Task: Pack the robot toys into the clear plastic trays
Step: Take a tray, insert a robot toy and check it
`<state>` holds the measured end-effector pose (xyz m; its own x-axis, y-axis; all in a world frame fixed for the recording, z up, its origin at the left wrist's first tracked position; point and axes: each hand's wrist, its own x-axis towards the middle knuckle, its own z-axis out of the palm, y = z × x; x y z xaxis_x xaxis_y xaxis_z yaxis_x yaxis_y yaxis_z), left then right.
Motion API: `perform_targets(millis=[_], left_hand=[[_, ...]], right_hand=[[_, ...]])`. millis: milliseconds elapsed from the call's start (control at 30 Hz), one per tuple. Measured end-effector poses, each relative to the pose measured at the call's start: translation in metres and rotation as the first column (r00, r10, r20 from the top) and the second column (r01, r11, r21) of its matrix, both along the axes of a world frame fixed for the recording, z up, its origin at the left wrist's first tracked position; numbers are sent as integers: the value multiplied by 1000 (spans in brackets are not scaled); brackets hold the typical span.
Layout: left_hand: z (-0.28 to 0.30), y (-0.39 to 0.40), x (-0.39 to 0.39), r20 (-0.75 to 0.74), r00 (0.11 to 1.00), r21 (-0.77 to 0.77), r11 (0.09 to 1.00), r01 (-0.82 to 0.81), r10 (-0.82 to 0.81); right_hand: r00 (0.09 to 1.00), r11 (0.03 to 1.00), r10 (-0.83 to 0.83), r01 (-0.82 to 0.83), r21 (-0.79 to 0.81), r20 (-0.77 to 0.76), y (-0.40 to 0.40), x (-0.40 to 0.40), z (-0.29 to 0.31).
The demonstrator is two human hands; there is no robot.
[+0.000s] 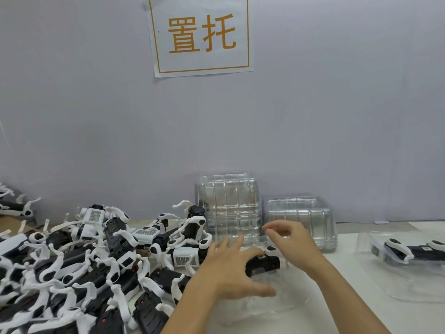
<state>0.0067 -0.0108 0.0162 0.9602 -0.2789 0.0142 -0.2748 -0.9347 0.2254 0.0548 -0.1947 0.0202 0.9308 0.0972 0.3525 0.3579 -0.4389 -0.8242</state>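
A black-and-white robot toy [263, 262] lies in a clear plastic tray [284, 300] on the white table in front of me. My left hand [231, 268] hovers spread over the toy's left end, fingers straight. My right hand [291, 239] is just right of the toy with fingers loosely curled near the tray's far edge; I cannot tell whether it pinches the clear plastic. A big pile of loose robot toys [84, 273] covers the left of the table. At far right a packed tray [409, 259] holds another toy.
Two stacks of clear trays stand against the grey wall, a tall stack [228, 208] and a lower stack [301, 220]. A paper sign [201, 34] with orange characters hangs above. More toys [14, 206] lie at the far left.
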Motion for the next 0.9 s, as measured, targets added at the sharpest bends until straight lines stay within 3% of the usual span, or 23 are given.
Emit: perform_targets(millis=[300,467,600,700,900], left_hand=[[4,-5,-7,102,995,-54,998,-11,17],[15,-11,-12,452,891,22,999,43,-48],[22,-11,-13,641,767,95,995,-33,-36],[22,-10,-13,684,729,98,992,-80,-9],[17,-10,-12,692,722,76,991,-109,26]], right_hand=[[996,993,-67,61,-101,-59,-3,4,4],[996,997,-50,45,-61,-80,-13,4,19],[996,999,44,-41,35,-81,-19,-4,35],[991,990,119,-113,84,-63,-16,-10,40],[996,992,86,-88,89,20,-8,-11,38]])
